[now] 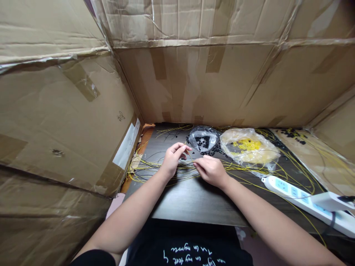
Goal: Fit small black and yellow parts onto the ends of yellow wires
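Observation:
Between my hands runs a short stretch of yellow wire (pixel 190 155). My left hand (pixel 174 157) pinches it near its upper end, thumb against the forefinger; whatever small part may sit at that tip is too small to make out. Lower on the same wire, my right hand (pixel 211 170) is closed with thumb and fingers pressed together. Under both hands lies a loose bundle of long yellow and black wires (pixel 149 168), spread across the dark table. Just beyond my hands is a clear plastic bag (pixel 204 138) of small black parts, some spilled beside it.
Right of it sits a plastic bag (pixel 248 147) with small yellow parts. A white power strip (pixel 296 195) with a plugged-in adapter lies along the right edge. Cardboard walls (pixel 194 88) enclose the dark table (pixel 191 203). More black and yellow parts (pixel 295 135) lie on cardboard at far right.

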`<state>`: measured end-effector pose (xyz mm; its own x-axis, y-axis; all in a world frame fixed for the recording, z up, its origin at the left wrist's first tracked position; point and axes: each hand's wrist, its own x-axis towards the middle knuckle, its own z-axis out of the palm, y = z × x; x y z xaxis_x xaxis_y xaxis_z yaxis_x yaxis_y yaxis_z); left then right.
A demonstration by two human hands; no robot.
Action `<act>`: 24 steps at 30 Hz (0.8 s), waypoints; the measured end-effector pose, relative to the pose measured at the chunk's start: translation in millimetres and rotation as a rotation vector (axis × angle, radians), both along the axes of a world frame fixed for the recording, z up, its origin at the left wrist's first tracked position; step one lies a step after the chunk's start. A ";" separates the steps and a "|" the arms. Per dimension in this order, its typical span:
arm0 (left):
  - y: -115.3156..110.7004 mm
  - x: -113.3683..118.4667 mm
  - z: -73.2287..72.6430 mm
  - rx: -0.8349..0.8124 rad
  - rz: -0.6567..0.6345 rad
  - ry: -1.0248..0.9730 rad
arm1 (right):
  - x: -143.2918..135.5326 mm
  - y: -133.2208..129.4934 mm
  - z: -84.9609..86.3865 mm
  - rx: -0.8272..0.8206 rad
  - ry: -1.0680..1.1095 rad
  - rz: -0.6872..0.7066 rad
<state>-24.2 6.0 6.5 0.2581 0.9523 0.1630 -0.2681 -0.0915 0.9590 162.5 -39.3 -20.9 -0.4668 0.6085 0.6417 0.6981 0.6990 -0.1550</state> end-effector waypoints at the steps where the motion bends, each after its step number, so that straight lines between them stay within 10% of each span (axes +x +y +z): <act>1: 0.1 0.5 0.2 -0.050 -0.011 -0.054 | 0.8 0.5 1.4 0.001 -0.015 -0.015; 12: 17.7 -18.9 10.4 -0.291 0.044 -0.452 | 61.1 12.3 53.2 -0.224 -0.172 -0.270; 24: 43.2 -41.7 -2.1 -0.192 0.571 -0.184 | 176.7 12.9 145.0 -0.596 -0.171 -0.539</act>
